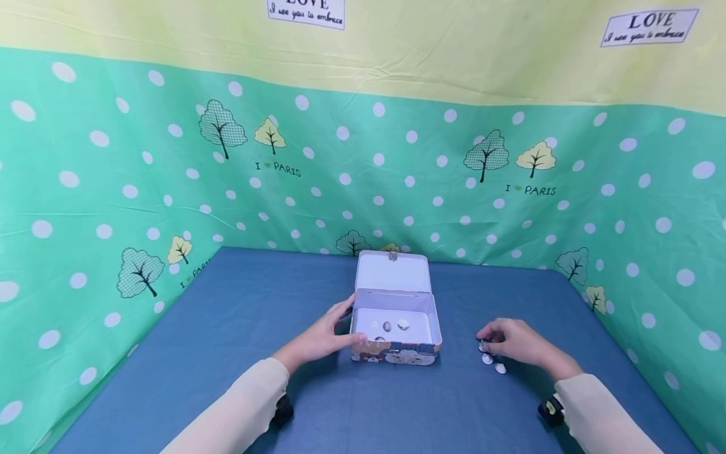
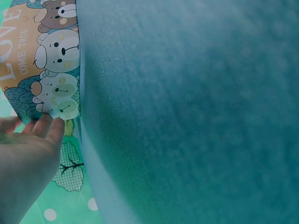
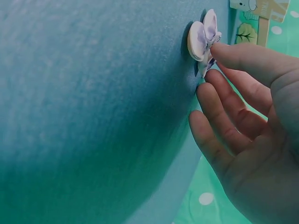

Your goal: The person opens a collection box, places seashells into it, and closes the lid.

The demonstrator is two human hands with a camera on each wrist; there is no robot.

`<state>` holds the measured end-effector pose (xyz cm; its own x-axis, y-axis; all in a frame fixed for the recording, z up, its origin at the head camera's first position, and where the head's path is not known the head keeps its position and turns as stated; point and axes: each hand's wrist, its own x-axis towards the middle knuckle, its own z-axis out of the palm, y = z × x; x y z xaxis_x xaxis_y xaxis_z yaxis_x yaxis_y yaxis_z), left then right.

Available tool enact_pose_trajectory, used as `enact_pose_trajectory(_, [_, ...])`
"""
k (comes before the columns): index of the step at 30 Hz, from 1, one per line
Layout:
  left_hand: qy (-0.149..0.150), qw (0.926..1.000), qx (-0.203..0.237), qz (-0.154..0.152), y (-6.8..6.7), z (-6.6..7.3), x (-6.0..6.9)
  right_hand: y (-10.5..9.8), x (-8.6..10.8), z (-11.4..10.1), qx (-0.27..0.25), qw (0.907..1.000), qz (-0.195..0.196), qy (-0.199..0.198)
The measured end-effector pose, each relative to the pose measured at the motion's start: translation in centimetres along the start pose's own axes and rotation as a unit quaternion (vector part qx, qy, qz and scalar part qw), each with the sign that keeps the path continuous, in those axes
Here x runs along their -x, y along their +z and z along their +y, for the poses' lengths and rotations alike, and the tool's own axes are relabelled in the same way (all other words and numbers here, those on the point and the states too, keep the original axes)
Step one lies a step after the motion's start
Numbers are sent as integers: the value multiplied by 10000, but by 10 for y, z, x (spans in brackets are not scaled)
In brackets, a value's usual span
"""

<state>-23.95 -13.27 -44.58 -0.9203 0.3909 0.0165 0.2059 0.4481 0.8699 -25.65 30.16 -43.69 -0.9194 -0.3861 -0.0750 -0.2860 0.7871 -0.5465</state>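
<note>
On the left, a pale left sleeve (image 1: 244,400) leads to the left hand (image 1: 320,340), which holds the box (image 1: 395,355) by its left side, thumb at the near corner, the other fingers against the side wall. The box stands on the blue table (image 1: 397,410), its lid (image 1: 393,271) raised at the back, bears printed on its front. Inside lie a few shells (image 1: 403,325), one partly hidden by the front wall. Right of the box and well apart from it, two pale shells (image 1: 500,367) lie on the table, just beside the right hand (image 1: 518,343). That hand's thumb and forefinger pinch a third shell (image 1: 482,346); its remaining fingers bend loosely. Farthest right is the right sleeve (image 1: 604,413).
</note>
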Motion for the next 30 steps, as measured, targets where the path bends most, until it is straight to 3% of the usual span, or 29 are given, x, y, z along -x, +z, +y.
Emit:
enact_pose_trajectory(21, [12, 10000, -20, 9, 0, -1, 0, -6, 0, -2, -252, 9993, 8, -287])
enact_pose_trajectory(30, [-6, 10000, 46, 0, 0, 1, 1, -22, -1, -17, 67, 9982, 129, -584])
